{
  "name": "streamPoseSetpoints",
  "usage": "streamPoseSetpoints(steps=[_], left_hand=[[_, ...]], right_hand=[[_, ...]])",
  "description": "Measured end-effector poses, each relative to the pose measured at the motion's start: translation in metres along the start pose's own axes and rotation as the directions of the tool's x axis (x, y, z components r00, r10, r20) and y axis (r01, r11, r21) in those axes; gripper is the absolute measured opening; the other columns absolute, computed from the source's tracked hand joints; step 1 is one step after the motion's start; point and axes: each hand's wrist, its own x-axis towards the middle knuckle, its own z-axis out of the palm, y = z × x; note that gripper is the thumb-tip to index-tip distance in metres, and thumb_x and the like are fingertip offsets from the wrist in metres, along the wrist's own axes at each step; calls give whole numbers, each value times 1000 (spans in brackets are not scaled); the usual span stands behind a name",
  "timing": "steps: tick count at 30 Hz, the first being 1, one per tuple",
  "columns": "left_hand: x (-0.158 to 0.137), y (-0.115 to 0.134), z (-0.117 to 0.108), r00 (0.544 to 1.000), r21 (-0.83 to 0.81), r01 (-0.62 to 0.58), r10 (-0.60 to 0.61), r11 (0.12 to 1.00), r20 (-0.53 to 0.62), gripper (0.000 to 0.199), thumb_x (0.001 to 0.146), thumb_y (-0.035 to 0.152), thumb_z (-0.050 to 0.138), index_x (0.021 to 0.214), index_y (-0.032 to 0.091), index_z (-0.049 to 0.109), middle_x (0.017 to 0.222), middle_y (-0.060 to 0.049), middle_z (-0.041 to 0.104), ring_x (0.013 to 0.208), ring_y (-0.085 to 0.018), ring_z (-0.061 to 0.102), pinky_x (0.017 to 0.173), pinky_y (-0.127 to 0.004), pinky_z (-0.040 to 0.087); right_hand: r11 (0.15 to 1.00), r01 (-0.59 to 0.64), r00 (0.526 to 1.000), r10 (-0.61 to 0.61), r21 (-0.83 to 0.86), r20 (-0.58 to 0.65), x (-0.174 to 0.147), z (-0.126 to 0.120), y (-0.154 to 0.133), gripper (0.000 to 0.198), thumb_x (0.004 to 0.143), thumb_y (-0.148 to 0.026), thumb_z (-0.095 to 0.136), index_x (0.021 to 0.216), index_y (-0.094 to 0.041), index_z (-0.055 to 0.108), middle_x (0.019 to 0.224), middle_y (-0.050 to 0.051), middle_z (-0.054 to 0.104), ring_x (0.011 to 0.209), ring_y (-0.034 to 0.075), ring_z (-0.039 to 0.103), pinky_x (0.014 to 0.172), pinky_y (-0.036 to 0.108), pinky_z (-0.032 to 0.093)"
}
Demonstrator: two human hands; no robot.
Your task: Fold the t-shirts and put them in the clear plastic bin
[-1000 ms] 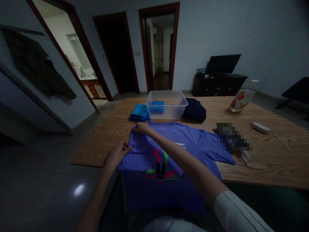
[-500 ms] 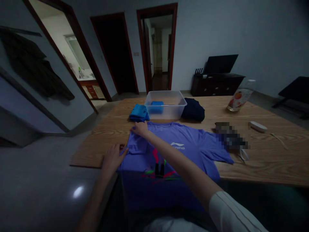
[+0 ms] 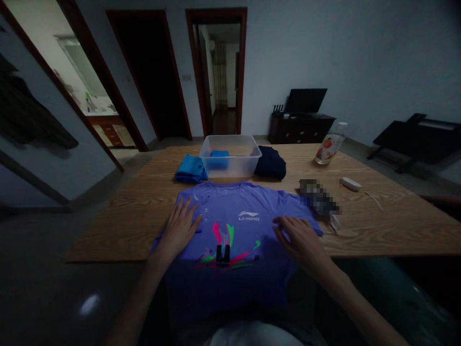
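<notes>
A purple T-shirt [image 3: 230,206] with a white LI-NING logo and a bright pink and green print lies front up on the wooden table, its lower part hanging over the near edge. Its left-side sleeve is folded inward over the body, while the right-side sleeve is spread outward. My left hand [image 3: 180,226] rests flat on that folded sleeve with fingers spread. Over the right side of the shirt, below the sleeve, is my right hand [image 3: 298,235], its fingers loosely bent and thumb apart, nothing visible in it. Whether it touches the cloth I cannot tell.
Behind the shirt stands a clear plastic box [image 3: 237,168] with a blue folded cloth inside. Folded blue clothing [image 3: 190,169] and a dark navy bundle [image 3: 271,163] flank it. Rightward are a blurred-out dark object [image 3: 319,197], a white device [image 3: 351,184] and a bottle [image 3: 329,146].
My right hand has left the folded sleeve and moved to the shirt's right side. My left hand has moved up from the shirt's edge and now lies spread on the folded sleeve. The view has turned right.
</notes>
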Motion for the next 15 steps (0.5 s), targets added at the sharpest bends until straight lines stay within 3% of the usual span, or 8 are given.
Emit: streamPoseSetpoints(steps=[2, 4, 8, 11, 15], left_hand=[[22, 39, 2, 986, -119, -152, 158, 981, 45, 51, 111, 45, 37, 152, 21, 56, 169, -9, 41, 164, -28, 22, 134, -55, 19], [50, 81, 14, 942, -255, -290, 322, 922, 95, 50, 112, 45, 34, 152, 23, 57, 167, -7, 45, 162, -25, 28, 134, -51, 21], [113, 152, 64, 847, -400, -432, 516, 808, 129, 52, 113, 41, 33, 156, 19, 51, 165, -10, 47, 157, -20, 37, 133, -40, 26], [150, 186, 105, 823, -393, -448, 542, 803, 171, 51, 112, 36, 36, 153, 13, 54, 162, -14, 51, 153, -20, 44, 131, -36, 30], [172, 199, 132, 871, -366, -405, 475, 838, 124, 50, 109, 31, 41, 152, 9, 54, 164, -20, 46, 155, -27, 40, 132, -46, 26]], right_hand=[[979, -195, 979, 192, -58, -64, -45, -7, 38, 34, 112, -47, 36, 113, -24, 62, 98, 8, 75, 89, 27, 72, 84, 43, 44], [935, -335, 941, 326, -116, -86, -75, -7, 64, 42, 111, -56, 33, 112, -23, 60, 86, 7, 74, 81, 29, 73, 80, 43, 44], [847, -464, 884, 426, -259, -191, -88, 4, 86, 51, 110, -65, 29, 105, -23, 58, 83, 8, 73, 84, 34, 73, 80, 46, 42], [801, -500, 865, 445, -330, -232, -74, 16, 87, 47, 110, -62, 33, 101, -22, 57, 91, 12, 73, 88, 34, 72, 82, 46, 42], [786, -528, 848, 472, -323, -239, -57, 24, 88, 35, 109, -49, 38, 98, -21, 56, 98, 15, 72, 88, 33, 70, 79, 43, 42]])
